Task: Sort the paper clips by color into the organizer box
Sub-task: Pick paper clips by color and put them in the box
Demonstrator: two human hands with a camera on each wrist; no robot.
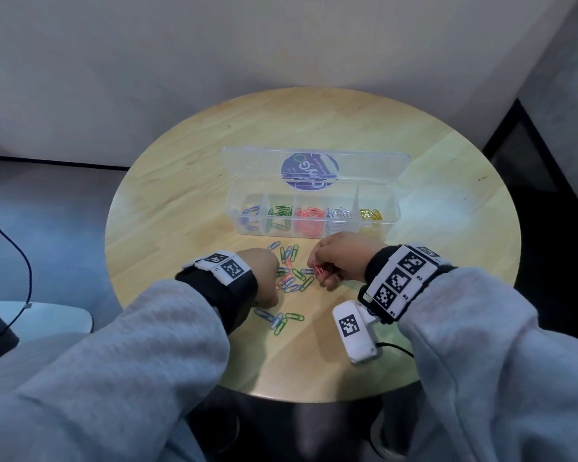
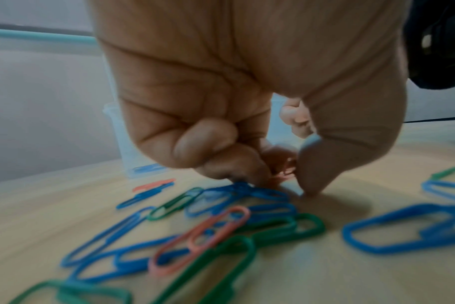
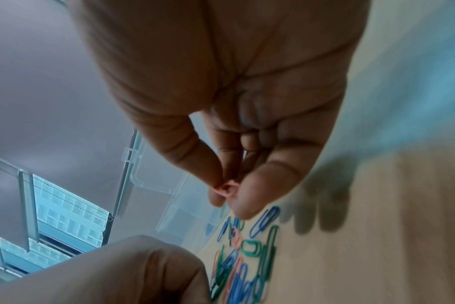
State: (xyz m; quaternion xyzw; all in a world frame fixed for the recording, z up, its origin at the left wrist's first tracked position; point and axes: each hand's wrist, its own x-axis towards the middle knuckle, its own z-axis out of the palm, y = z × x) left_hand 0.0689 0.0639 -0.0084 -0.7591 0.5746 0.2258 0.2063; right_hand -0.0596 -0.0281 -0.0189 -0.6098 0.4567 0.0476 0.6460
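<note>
We see a round wooden bench point(image 1: 181, 201), and on its far half a clear box point(image 1: 311, 211) with its lid point(image 1: 257, 168) thrown back. Five compartments run left to right: blue, green, red, silver and yellow clips, each colour in its own slot.

Nearer to us, both hands work over the loose pile point(image 1: 292, 273). Our left hand point(image 1: 261, 275) sits just left of the pile with its fingers curled down; in the left wrist view, finger and thumb tips touch the bench beside a blue clip point(image 2: 249, 192), and something reddish sits between them, too blurred to name. Whether it actually has hold of a clip, we cannot tell.

Our right hand point(image 1: 341, 261) hovers just right of the pile, between it and the box, thumb and fingers pinching a red clip point(image 1: 318, 271).

The pile mixes blue, green and red clips, overlapping. A smaller cluster point(image 1: 279, 319) of blue and green lies closer to us, apart from the rest.
</note>
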